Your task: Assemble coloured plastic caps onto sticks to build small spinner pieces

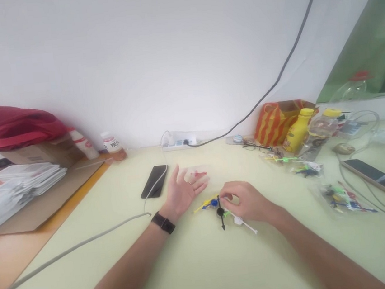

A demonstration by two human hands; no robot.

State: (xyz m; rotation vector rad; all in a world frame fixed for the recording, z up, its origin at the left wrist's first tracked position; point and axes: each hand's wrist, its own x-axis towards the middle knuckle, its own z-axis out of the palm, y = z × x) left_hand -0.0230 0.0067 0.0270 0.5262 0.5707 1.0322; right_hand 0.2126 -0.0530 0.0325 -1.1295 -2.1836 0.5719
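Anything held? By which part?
Left hand is open, holding nothing. Right hand is at the far end of the black pointer; whether it's gripped can't be told.

I observe a black pointer (pixel 221 212), round-hubbed, arrow-tipped; white pointer (pixel 238 221) slanting on its right; blue pointer (pixel 214 203) and yellow pointer (pixel 201 207) bunched on its left.

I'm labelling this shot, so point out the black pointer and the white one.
Black pointer (pixel 221 211): head view, on its round middle.
White pointer (pixel 238 221): head view, on its round middle.
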